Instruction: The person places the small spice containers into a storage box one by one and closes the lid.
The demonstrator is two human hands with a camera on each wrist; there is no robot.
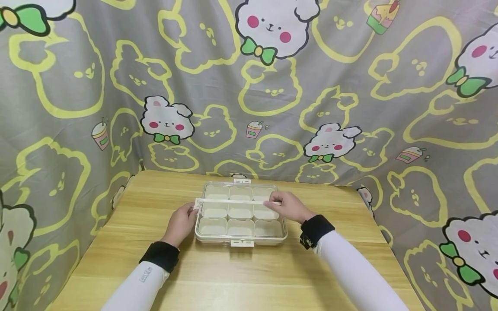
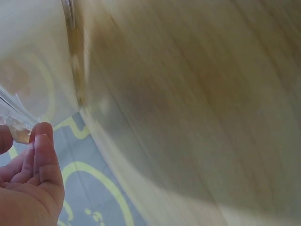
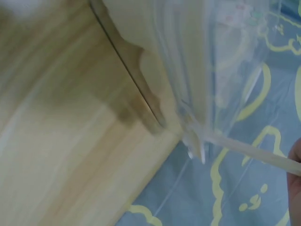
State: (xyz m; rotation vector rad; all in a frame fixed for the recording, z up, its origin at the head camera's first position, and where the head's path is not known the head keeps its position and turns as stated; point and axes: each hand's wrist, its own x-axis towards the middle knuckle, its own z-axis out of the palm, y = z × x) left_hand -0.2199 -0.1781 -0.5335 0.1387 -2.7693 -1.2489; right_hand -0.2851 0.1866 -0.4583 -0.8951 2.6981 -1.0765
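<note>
A storage box (image 1: 241, 233) with a clear lid and several cream compartments lies on the table. Across its lid runs a narrow cream handle (image 1: 233, 201). My left hand (image 1: 182, 224) is at the box's left side and pinches the handle's left end. In the left wrist view, the thumb and fingers (image 2: 42, 155) close around a small cream piece beside a clear edge. At the handle's right part, my right hand (image 1: 289, 206) grips the bar between thumb and fingers. The right wrist view shows the handle (image 3: 263, 154) reaching from the blurred box to fingers at the frame's edge.
Cream latches stand out at the box's front (image 1: 242, 243) and back (image 1: 242, 181). The wooden table (image 1: 241, 280) is bounded behind and at both sides by a grey patterned curtain (image 1: 218, 86).
</note>
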